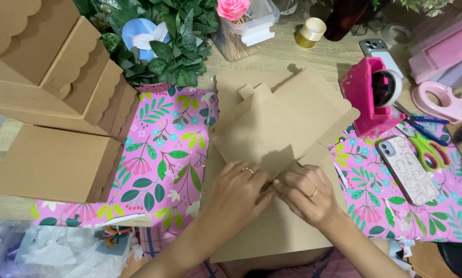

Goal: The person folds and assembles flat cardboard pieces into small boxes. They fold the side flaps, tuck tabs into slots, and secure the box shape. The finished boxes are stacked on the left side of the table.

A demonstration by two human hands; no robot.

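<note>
A flat brown cardboard box blank (282, 123) lies on the pink floral wrapping paper (164, 154) in the middle of the table, its flaps partly folded up. My left hand (236, 193) and my right hand (305, 193) meet at the near fold of the blank, fingers pinching and pressing the cardboard between them. Each hand wears a ring. The fingertips are partly hidden under a raised flap.
Folded brown boxes with scalloped lids (50, 67) are stacked at the left. A pink tape dispenser (372, 92), a smaller pink one (439, 100), scissors (426, 144) and a phone (407, 169) lie at the right. Leafy artificial plants (164, 46) and a gold ribbon roll (310, 32) sit behind.
</note>
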